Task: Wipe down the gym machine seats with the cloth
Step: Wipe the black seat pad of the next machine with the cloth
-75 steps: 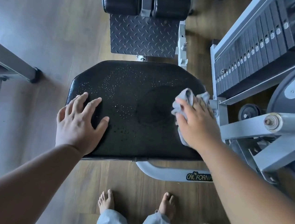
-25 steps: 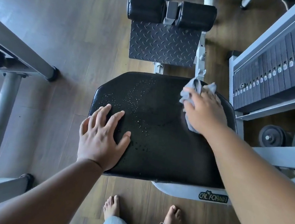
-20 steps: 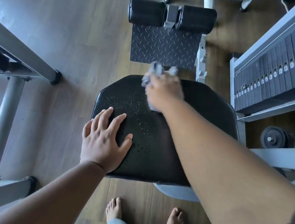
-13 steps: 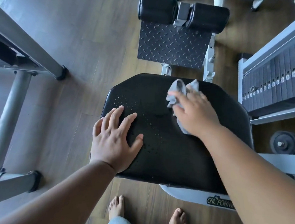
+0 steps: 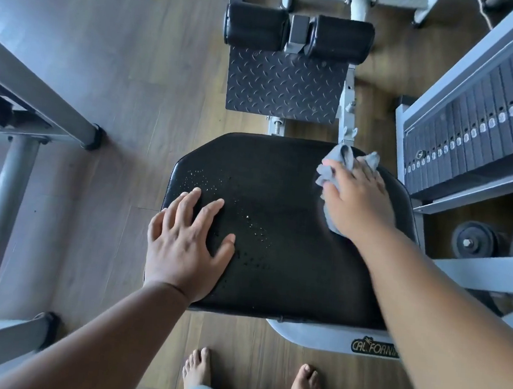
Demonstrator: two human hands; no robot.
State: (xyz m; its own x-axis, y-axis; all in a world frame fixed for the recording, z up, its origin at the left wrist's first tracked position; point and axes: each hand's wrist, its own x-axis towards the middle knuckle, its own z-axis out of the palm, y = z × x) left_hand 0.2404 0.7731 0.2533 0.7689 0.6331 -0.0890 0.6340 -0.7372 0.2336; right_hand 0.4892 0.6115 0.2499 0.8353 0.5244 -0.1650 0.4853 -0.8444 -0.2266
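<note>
The black padded seat (image 5: 283,227) fills the middle of the view, seen from above, with fine droplets scattered over its left half. The right hand (image 5: 356,203) lies on the seat's far right corner with the grey cloth (image 5: 338,167) bunched beneath it; the fingers lie over the cloth and press it down on the pad, and folds of it stick out past the fingertips (whether the fingers curl round any of it I cannot tell). The left hand (image 5: 182,243) rests flat on the seat's near left part, fingers spread and straight, holding nothing.

Below the seat's near edge a pale frame bar carries a black label (image 5: 375,348) whose letters read "CALIFORNI", the rest hidden behind the right forearm. Beyond the seat are a diamond-pattern footplate (image 5: 285,85) and two black roller pads (image 5: 297,36). To the right stands a weight stack (image 5: 478,120) with small white tags too blurred to read. Two bare feet (image 5: 251,377) stand on the wooden floor (image 5: 121,58).
</note>
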